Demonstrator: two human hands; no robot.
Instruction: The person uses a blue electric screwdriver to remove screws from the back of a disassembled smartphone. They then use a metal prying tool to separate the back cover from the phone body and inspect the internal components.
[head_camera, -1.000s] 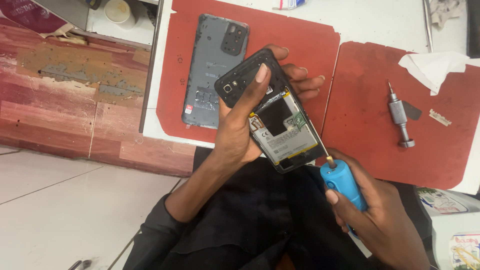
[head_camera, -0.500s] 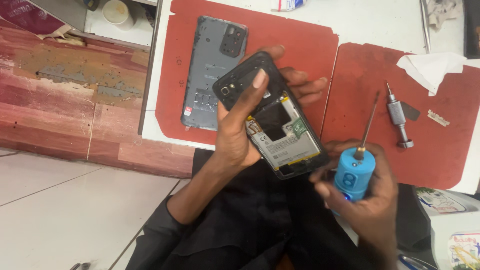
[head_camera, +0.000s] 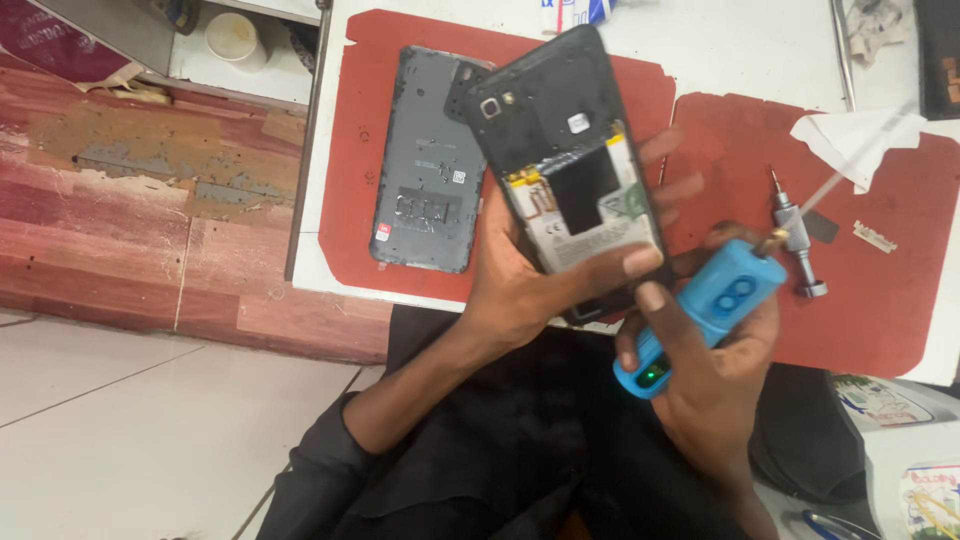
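Left hand (head_camera: 530, 285) grips the opened phone (head_camera: 570, 165) at centre frame, now raised and tilted up more than a second ago. Right hand (head_camera: 715, 365), closed around the blue electric screwdriver (head_camera: 700, 315) at lower right, has drawn its bit away from the phone, so screwing has paused.

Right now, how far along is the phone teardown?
Done: the grey back cover is off and lies on the red mat. In hand: the left hand holds the opened phone upright with its battery and inner plate exposed; the right hand has a grip on the blue electric screwdriver, bit clear of the phone. Left: the inner plate is not yet lifted off. A manual screwdriver lies unused on the mat.
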